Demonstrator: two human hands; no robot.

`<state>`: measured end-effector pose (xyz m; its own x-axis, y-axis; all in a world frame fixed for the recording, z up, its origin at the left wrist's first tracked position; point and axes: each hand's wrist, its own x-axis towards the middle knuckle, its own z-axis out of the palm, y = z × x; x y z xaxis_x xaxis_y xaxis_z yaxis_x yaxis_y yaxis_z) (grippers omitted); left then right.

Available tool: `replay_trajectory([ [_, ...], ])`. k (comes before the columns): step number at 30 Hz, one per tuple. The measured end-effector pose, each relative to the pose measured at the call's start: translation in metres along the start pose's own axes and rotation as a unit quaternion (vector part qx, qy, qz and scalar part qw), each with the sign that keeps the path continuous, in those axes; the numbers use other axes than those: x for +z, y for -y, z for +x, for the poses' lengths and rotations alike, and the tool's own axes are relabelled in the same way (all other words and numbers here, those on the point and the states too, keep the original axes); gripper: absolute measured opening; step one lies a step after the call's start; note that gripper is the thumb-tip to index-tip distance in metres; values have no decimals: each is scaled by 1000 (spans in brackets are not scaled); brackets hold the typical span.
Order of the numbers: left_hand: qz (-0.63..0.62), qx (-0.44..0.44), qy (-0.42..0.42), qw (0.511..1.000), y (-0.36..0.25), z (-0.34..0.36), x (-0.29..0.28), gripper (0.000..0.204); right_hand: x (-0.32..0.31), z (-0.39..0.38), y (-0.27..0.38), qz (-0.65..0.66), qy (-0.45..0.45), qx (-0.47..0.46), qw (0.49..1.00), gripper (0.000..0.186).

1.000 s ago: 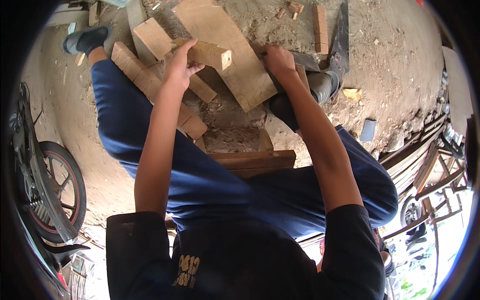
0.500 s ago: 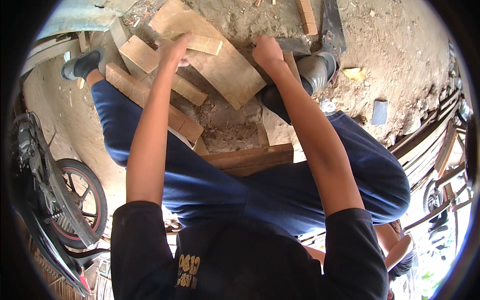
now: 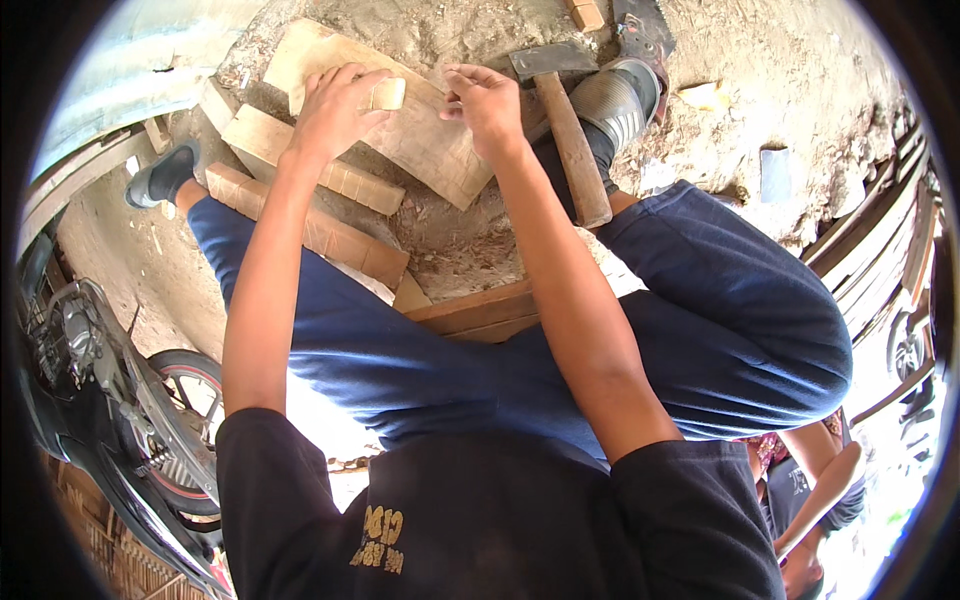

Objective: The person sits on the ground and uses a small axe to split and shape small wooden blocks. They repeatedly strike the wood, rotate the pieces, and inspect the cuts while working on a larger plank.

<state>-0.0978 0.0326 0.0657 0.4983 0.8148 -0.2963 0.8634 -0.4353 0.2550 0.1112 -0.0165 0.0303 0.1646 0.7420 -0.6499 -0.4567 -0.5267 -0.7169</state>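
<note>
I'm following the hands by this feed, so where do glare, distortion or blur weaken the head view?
Head view: white glare at lower right; the yellowish scrap washed out; the motorcycle skewed by fisheye near the dark left rim; the left hand on a wooden block reads clearly; whether the right hand pinches anything is too soft to tell.
</note>
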Motion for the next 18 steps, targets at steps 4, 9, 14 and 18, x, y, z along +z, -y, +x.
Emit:
replay_trajectory([
  [4, 2, -20, -52, 998, -8, 2, 8, 52, 12, 2, -7, 12, 9, -25, 1000, 18],
  [9, -4, -32, -121, 992, -13, 7, 25, 52, 23, 1, -6, -30, -11, -72, 997, 20],
  [14, -34, -73, -125, 989, -21, 16, 24, 53, 33, 9, -15, -17, -29, -94, 995, 15],
  [18, -91, -77, -126, 985, -21, 12, 26, 53, 38, 11, -22, -53, -38, -124, 990, 11],
])
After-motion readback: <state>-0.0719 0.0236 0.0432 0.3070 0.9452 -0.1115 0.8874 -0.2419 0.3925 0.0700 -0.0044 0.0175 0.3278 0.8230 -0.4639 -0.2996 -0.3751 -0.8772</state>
